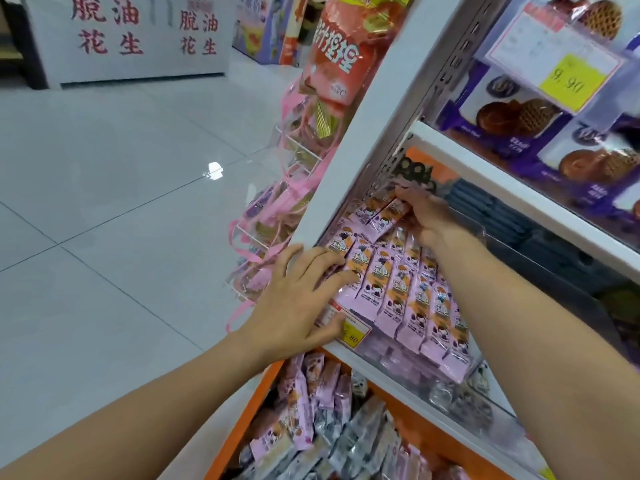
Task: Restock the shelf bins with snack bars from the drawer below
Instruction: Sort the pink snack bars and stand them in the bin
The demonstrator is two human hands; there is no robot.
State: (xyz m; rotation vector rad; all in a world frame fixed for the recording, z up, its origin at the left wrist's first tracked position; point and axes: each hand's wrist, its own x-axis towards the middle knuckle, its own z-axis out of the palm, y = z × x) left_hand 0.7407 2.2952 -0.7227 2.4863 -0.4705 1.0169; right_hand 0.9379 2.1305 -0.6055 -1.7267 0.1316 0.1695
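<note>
I am tucking a pink snack bar (pixel 387 217) into the back of the shelf bin (pixel 384 353), right hand (pixel 428 221) pinching it, left hand (pixel 297 296) pressing spread fingers on the front rows (pixel 412 303). Next, I judge, comes reaching into the drawer (pixel 239 422) below.

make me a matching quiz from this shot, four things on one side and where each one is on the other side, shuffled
1 left hand
2 right hand
3 orange drawer
4 yellow price tag

a in front of the purple packs
b deep in the bin, gripping snack bars
c at the bin's front, fingers spread on the bars
d open under the bin, holding loose bars

Pairs: 1-c, 2-b, 3-d, 4-a
</note>
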